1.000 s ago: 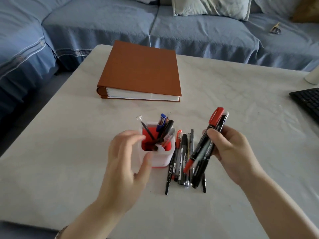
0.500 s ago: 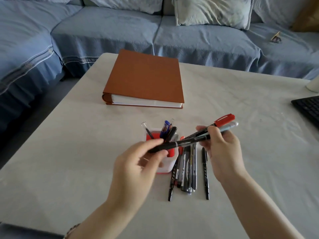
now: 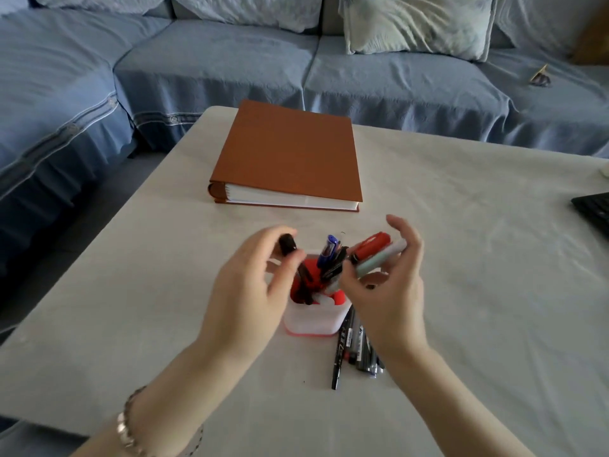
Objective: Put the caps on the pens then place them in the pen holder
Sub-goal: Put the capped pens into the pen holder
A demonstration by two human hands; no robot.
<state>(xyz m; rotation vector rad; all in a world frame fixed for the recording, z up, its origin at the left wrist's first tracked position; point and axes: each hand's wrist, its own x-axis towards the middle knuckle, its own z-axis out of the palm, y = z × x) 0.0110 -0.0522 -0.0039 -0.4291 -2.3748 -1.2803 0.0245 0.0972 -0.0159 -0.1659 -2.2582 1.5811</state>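
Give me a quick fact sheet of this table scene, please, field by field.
Left hand: grips a black pen, its lower end down in the pen holder
Right hand: holds a red-capped marker and a pale pen
Standing in holder: a blue-capped pen among others
Loose pens: lying on the table beside the holder, partly hidden by the right wrist
Also on table: brown book, keyboard corner

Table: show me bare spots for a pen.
Bare table: right of the loose pens toward the keyboard; left of the pen holder to the table's edge; between holder and brown album. Crowded: over the holder, where left hand and right hand grip pens, and the pile beside it.
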